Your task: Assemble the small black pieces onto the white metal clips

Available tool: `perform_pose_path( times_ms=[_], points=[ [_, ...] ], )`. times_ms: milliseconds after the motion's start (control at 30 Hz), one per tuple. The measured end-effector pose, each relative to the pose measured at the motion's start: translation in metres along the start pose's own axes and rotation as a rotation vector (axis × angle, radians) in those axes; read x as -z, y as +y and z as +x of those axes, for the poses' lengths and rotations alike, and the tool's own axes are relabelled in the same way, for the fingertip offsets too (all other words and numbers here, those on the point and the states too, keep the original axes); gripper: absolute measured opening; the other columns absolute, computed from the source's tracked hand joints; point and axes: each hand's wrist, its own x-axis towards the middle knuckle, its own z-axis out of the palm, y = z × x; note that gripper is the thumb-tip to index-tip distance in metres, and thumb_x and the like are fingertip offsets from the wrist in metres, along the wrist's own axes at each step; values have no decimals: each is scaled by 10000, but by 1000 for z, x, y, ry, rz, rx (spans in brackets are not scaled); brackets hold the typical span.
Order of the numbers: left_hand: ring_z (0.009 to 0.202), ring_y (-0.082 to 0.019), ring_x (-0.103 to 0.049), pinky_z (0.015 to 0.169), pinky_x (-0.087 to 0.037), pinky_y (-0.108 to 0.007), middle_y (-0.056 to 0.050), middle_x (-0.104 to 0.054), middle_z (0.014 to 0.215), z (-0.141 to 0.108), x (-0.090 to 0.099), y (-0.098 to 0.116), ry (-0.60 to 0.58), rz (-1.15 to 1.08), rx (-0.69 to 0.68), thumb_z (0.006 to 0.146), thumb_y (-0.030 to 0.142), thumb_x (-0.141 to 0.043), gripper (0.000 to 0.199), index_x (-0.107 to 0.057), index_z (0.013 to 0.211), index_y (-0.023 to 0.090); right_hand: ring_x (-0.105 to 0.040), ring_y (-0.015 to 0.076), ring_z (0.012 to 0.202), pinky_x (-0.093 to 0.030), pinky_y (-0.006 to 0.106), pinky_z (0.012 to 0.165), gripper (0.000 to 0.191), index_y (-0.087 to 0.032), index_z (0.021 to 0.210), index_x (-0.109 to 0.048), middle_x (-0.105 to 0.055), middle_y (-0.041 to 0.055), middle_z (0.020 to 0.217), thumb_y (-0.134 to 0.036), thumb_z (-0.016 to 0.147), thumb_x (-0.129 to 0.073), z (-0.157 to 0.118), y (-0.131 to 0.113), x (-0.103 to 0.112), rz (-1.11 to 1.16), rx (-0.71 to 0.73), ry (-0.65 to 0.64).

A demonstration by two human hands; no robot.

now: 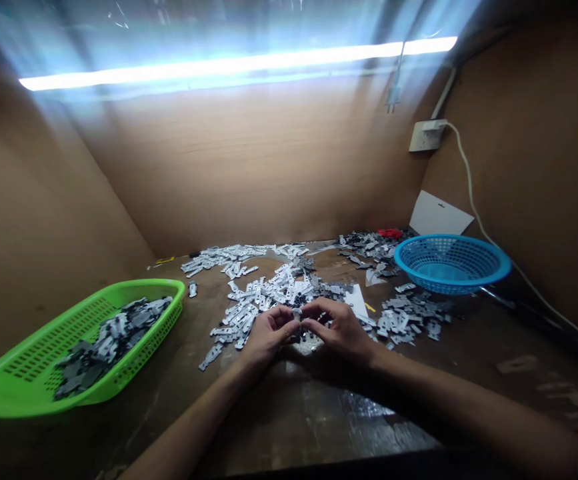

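My left hand and my right hand meet over the middle of the bench. Between their fingertips they pinch a small grey metal piece; most of it is hidden by the fingers. Beyond and to the left spreads a heap of flat silvery metal pieces with holes. Several small black parts lie just behind my fingers. A white card rests right of my right hand, and another pile of grey metal pieces lies farther right.
At left stands a green basket partly filled with grey metal pieces. A blue basket sits at right, near a white cable and a leaning white card. A red item lies at the back. Wooden panels enclose the bench.
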Motion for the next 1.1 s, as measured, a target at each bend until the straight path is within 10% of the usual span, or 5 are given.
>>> perform_pose_path(
  times_ms=[1100],
  points=[
    [614, -91, -597, 551, -461, -168, -5, -611, 726, -2, 0, -9, -77, -307, 105, 719, 249, -698, 329, -504, 973, 173, -612, 156, 666, -484, 270, 624, 208, -156, 869, -617, -646, 28, 726, -346, 812, -554, -1, 7, -10, 366, -244, -12]
  ],
)
